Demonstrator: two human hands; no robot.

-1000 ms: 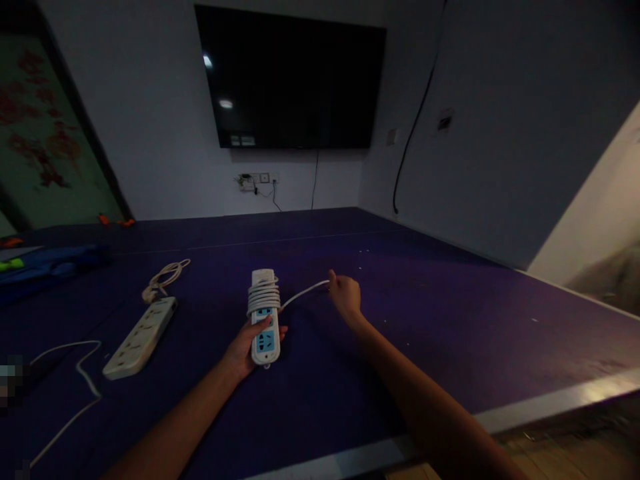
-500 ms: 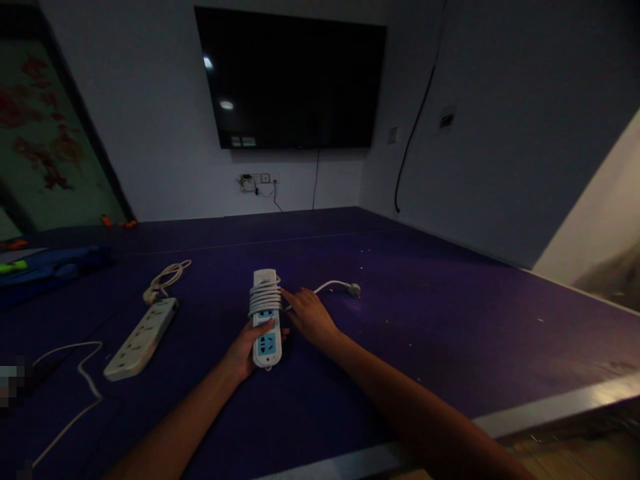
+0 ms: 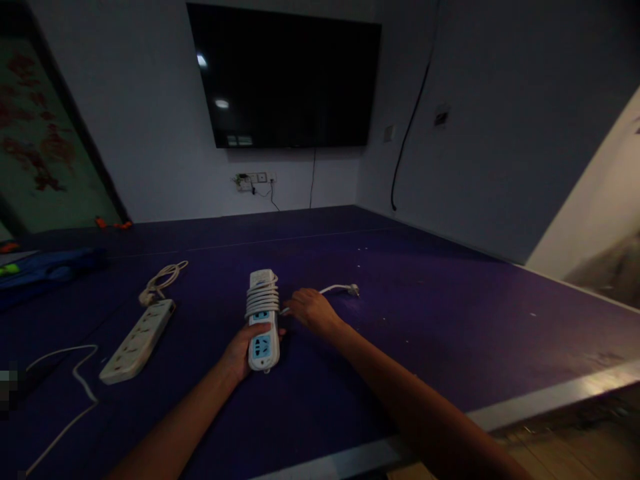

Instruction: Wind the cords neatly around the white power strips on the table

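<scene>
A white power strip with blue socket faces [image 3: 263, 346] is gripped near its lower end by my left hand [image 3: 243, 350], thumb across the front. Several turns of its white cord [image 3: 263, 297] are wrapped around the upper half. To the right of the strip, my right hand [image 3: 313, 310] is closed on the loose stretch of that cord. Beyond my fingers the cord runs on to a plug [image 3: 353, 290] lying on the purple surface.
A second white power strip [image 3: 137, 341] lies to the left, its cord [image 3: 167, 273] coiled behind it. Blue cloth [image 3: 55, 267] sits at the far left. The purple tabletop [image 3: 425, 320] has a pale front edge. A television [image 3: 290, 80] hangs on the wall.
My right hand has drawn slightly away from the strip, its fingers now closed around the cord instead of pointing at the turns. My left hand keeps its hold.
</scene>
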